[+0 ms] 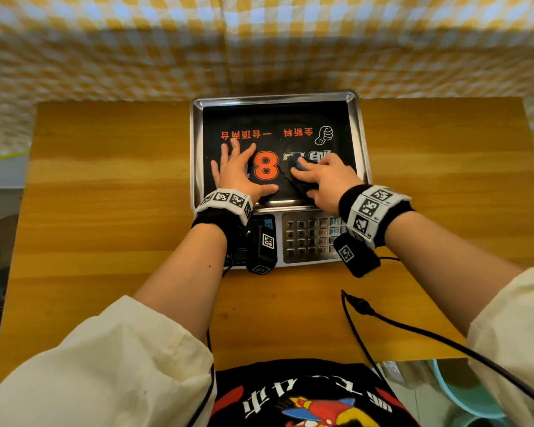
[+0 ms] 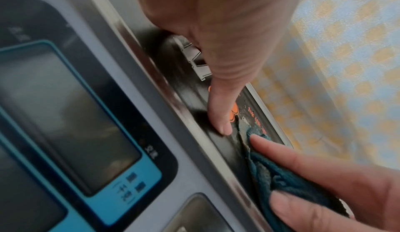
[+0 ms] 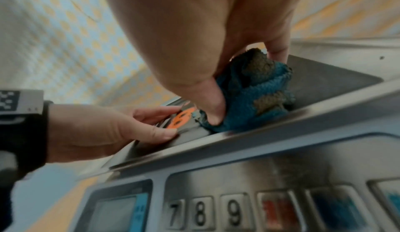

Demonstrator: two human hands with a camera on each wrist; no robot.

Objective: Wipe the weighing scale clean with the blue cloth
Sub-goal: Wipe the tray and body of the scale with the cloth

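The weighing scale stands on a wooden table, its steel tray covered by a black sticker with an orange 8. My left hand lies flat on the tray's left half with its fingers spread. My right hand grips the bunched blue cloth and presses it onto the tray just right of the 8. In the right wrist view the thumb and fingers curl round the blue cloth by the tray's near rim. The left wrist view shows my left thumb on the sticker beside the cloth.
The scale's keypad and display face me, partly under my wrists. The wooden table extends on both sides. A black cable crosses its near right part. A yellow checked curtain hangs behind.
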